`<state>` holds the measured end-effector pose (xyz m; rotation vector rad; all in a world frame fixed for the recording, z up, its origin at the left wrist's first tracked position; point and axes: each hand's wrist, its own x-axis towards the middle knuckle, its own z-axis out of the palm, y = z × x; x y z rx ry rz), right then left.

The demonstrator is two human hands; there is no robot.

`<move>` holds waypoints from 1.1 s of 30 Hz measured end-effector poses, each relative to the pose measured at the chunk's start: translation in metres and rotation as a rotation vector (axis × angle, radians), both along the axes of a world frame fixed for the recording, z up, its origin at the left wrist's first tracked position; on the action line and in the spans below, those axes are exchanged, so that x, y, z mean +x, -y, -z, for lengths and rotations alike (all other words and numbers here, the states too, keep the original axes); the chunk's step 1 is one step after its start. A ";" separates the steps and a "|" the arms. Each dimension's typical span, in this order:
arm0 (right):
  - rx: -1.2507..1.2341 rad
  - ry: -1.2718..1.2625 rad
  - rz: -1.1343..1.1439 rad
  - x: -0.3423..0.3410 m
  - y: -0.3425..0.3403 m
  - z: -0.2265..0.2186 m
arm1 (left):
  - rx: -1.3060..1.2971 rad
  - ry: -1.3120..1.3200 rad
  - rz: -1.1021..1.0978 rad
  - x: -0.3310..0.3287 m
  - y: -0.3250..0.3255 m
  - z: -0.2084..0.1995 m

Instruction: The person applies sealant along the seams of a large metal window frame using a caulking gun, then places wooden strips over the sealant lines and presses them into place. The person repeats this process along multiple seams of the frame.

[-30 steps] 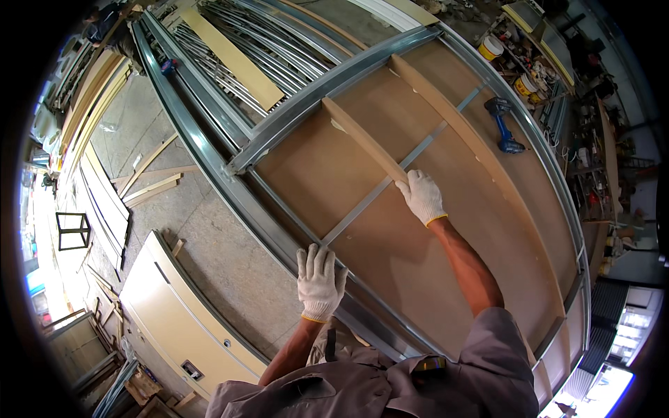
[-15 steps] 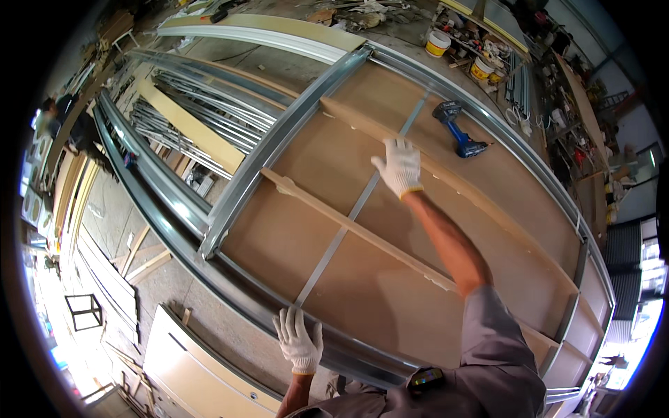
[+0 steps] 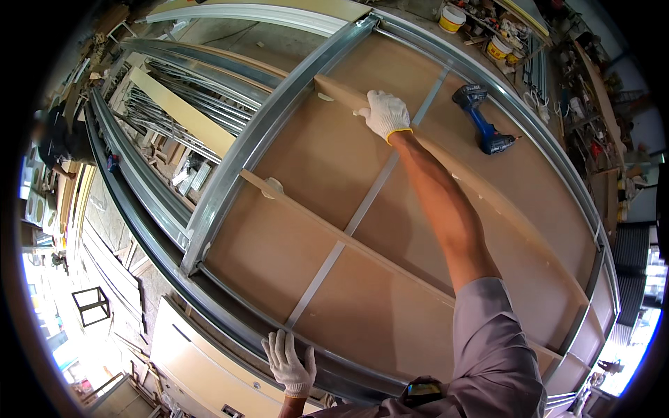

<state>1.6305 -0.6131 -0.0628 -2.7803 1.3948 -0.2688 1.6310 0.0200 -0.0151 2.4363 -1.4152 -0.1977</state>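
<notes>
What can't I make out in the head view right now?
In the head view:
Right hand: its back hides the fingertips by the upper brown strip.
Lower brown strip: part hidden behind the right sleeve.
Cream panel: cut off by the lower edge.
Co-worker: hands too small and blurred.

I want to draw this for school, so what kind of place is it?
It's probably a workshop where people build things. A drill lies on a big framed panel, and a pile of long metal bars sits beyond it.
</notes>
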 end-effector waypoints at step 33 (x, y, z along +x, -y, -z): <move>-0.158 -0.069 -0.056 -0.009 -0.002 -0.001 | -0.089 0.005 -0.095 0.005 -0.007 -0.003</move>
